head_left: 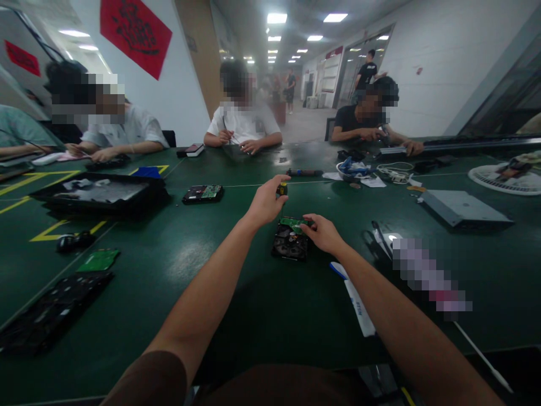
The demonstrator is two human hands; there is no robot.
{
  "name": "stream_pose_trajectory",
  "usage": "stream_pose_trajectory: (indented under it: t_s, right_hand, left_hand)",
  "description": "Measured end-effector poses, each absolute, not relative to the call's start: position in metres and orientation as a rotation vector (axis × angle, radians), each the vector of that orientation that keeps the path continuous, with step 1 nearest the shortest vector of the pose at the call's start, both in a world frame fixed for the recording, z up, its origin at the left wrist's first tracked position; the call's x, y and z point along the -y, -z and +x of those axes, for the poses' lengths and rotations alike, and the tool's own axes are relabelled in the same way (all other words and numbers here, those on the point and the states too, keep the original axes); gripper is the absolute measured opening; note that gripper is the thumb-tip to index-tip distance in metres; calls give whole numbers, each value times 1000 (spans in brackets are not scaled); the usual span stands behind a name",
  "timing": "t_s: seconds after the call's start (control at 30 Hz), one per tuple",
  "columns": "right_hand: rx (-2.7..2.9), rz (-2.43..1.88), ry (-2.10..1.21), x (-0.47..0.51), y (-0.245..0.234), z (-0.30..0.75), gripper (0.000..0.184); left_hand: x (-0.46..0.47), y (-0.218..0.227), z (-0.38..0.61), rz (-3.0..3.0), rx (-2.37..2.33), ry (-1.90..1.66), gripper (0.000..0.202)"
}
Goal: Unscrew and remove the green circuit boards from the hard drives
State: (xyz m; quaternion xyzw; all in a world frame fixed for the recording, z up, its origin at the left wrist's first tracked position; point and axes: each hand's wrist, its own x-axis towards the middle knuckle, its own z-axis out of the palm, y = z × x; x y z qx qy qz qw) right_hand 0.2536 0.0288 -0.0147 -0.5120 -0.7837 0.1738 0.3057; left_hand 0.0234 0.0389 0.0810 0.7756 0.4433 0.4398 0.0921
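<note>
In front of me on the green table lies a hard drive [289,248], its dark underside up. A green circuit board [291,224] sits at the drive's far end, seemingly tilted. My right hand [323,232] pinches the board's right edge between thumb and fingers. Just beyond the drive, my left hand [266,202] is raised, its fingers curled around a short black-and-yellow tool handle [282,189]. The tool's working end cannot be made out.
Another hard drive [203,194] lies left of centre, near a black tray [99,194]. At far left are a loose green board [99,260] and a dark panel [54,310]. A grey metal box [467,207] stands right. A white-and-blue tool [357,304] lies by my right forearm. Several people sit opposite.
</note>
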Motion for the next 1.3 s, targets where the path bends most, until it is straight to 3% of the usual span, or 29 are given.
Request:
stream_pose_trajectory:
  t_s: [0.77,1.07,1.3]
  right_hand:
    - [1942,-1308,-645,-25,15,247,27]
    - [1928,-1032,-243,-4,-17,236,46]
    - [1872,-1041,-232,-2,-15,234,40]
  left_hand:
    - [-36,-87,25,2193,-1278,-1346,42]
    - [-15,-93,47,2276,-1057,-1199,29]
    - [-11,-97,53,2290,-1041,-1199,28]
